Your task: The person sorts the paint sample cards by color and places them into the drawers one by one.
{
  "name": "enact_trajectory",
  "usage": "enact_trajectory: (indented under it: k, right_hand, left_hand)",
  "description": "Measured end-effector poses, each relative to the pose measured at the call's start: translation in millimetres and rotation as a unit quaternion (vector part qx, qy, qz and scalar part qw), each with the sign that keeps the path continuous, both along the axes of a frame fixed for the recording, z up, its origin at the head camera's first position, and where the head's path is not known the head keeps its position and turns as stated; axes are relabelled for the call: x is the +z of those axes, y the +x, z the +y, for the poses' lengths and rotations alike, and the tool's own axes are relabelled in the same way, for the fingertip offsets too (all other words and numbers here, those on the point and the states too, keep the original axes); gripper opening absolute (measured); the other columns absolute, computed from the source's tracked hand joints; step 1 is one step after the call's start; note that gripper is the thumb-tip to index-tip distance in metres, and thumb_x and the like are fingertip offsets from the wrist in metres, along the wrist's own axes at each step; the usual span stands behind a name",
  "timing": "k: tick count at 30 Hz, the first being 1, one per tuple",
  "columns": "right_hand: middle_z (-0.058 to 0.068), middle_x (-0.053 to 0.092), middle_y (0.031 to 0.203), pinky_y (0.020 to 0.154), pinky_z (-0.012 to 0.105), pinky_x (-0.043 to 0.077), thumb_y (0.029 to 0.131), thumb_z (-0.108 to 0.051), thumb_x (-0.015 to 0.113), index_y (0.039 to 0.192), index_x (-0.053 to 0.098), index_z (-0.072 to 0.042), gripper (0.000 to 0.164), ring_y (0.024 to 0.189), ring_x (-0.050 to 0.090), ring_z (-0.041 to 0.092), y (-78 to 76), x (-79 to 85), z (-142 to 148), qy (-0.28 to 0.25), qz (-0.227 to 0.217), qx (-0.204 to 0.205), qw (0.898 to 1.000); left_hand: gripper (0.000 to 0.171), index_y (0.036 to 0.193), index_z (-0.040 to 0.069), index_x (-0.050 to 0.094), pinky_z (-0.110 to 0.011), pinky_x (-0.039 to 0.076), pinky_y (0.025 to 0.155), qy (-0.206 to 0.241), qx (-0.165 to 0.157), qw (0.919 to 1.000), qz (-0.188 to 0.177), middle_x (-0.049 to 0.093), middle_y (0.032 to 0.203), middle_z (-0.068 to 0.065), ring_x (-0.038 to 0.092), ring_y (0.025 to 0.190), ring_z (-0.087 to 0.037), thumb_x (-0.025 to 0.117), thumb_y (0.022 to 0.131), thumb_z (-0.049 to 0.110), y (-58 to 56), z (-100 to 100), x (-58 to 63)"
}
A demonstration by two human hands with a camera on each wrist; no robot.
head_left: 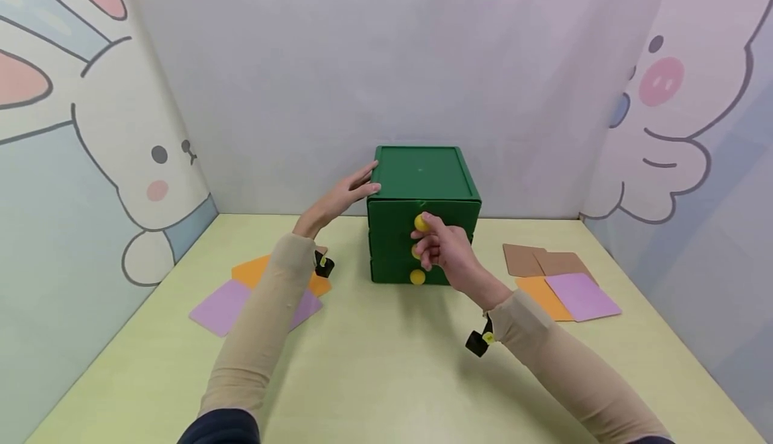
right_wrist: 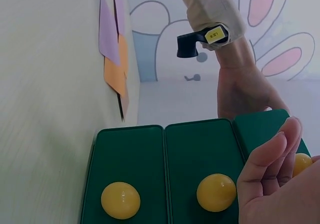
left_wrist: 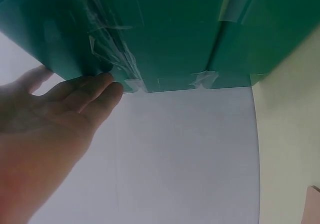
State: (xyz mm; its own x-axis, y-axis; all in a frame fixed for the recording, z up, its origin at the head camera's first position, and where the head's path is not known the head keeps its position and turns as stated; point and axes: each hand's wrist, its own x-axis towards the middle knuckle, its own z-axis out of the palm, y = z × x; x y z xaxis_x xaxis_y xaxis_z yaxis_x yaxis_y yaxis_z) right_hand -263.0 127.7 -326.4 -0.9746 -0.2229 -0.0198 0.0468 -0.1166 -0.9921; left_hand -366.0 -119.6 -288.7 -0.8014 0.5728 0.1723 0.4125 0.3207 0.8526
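Note:
A green box with stacked drawers (head_left: 423, 172) stands on the table against the back wall. Round yellow knobs run down its front, the lowest knob (head_left: 417, 277) near the tabletop. My right hand (head_left: 453, 253) pinches the top knob (head_left: 422, 223) between thumb and index finger, the other fingers curled below it. In the right wrist view the top drawer (right_wrist: 265, 126) seems to sit slightly forward of the lower ones. My left hand (head_left: 344, 196) rests with extended fingers against the box's left side, as the left wrist view also shows; clear tape (left_wrist: 117, 54) is on that side.
Left of the box lie purple (head_left: 222, 306) and orange cards (head_left: 250, 271), partly behind the left forearm. On the right are brown cards (head_left: 568, 264), an orange card (head_left: 540, 296) and a purple card (head_left: 582, 296). Walls with cartoon animals stand at both sides.

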Motion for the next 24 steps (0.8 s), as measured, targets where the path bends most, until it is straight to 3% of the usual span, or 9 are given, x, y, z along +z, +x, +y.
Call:
enact_trajectory:
  k: [10,19,24]
  right_hand:
    - [-0.002,0.061,0.061,0.052,0.022,0.048,0.096,-0.054,0.05,0.105,0.056,0.009,0.064,0.049,0.05,0.01,7.1,1.1,0,0.012,0.002,0.004,1.0]
    - [-0.003,0.061,0.061,0.053,0.023,0.049,0.095,-0.055,0.049,0.102,0.058,0.008,0.064,0.048,0.051,0.011,11.5,0.0,0,0.025,0.009,0.007,1.0]
    - [-0.002,0.062,0.06,0.053,0.023,0.048,0.096,-0.053,0.049,0.103,0.057,0.01,0.064,0.047,0.051,0.011,14.3,0.9,0,0.024,0.009,0.011,1.0]
  left_hand:
    - [0.066,0.155,0.033,0.014,-0.052,0.019,0.12,-0.008,0.006,0.9998,0.017,0.013,0.163,0.008,0.016,0.151,-0.017,0.047,0.099,0.044,0.6,-1,0.1]
    - [0.064,0.156,0.031,0.012,-0.053,0.018,0.121,-0.013,0.004,0.9998,0.015,0.01,0.163,0.005,0.014,0.151,-0.019,0.045,0.101,0.037,-2.0,-1,-0.9]
    - [0.065,0.157,0.023,0.009,-0.053,0.017,0.121,-0.014,-0.005,0.9999,0.003,0.007,0.164,-0.001,0.012,0.152,-0.023,0.044,0.102,0.031,9.5,-1,10.4]
